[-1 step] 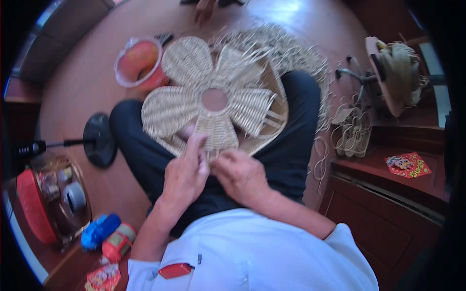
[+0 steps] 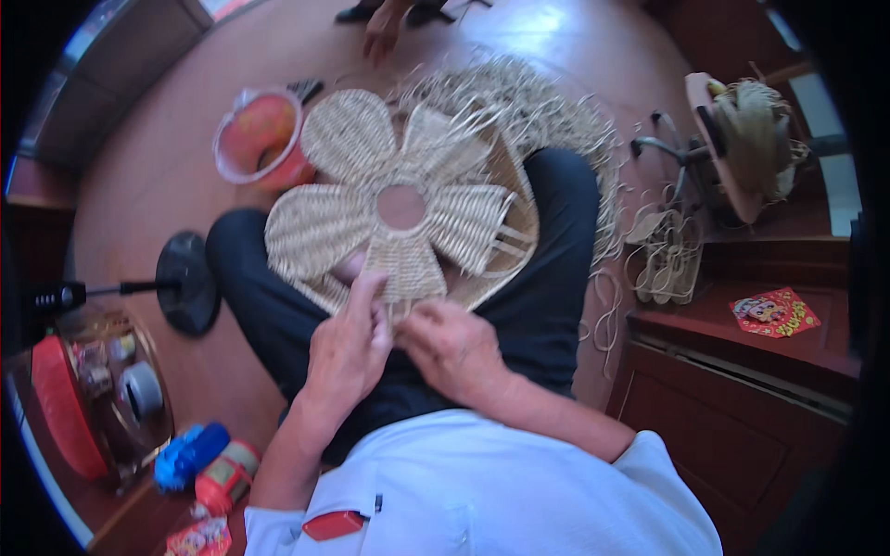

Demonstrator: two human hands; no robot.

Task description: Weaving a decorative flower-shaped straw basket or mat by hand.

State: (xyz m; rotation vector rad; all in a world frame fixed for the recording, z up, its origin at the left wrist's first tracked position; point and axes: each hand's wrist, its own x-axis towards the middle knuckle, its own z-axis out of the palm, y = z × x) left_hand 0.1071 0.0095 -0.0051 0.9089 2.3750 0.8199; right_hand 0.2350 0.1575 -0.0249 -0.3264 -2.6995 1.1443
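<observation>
A flower-shaped woven straw piece (image 2: 320,222) with a round hole in its middle lies across my lap. Its right and near petals show bare ribs at their ends, and loose strands hang over the upper right petal. My left hand (image 2: 350,357) grips the near petal by its left edge, thumb on top and fingers partly hidden underneath. Close beside it, my right hand (image 2: 452,347) is pinched at the lower end of that same petal; its fingertips hide what they hold. Under the flower sits a flat tan board or tray (image 2: 517,171), mostly covered.
Straw strands (image 2: 519,102) are heaped on the floor beyond my right knee. A red plastic bucket (image 2: 255,139) stands at far left, a round black stand base (image 2: 188,283) left of my knee. A stool (image 2: 718,148) bearing straw is at right. Another person's hand (image 2: 378,37) shows at the top.
The whole view has shifted slightly, so the woven flower appears a little lower and further left. Both hands keep their places on the near petal.
</observation>
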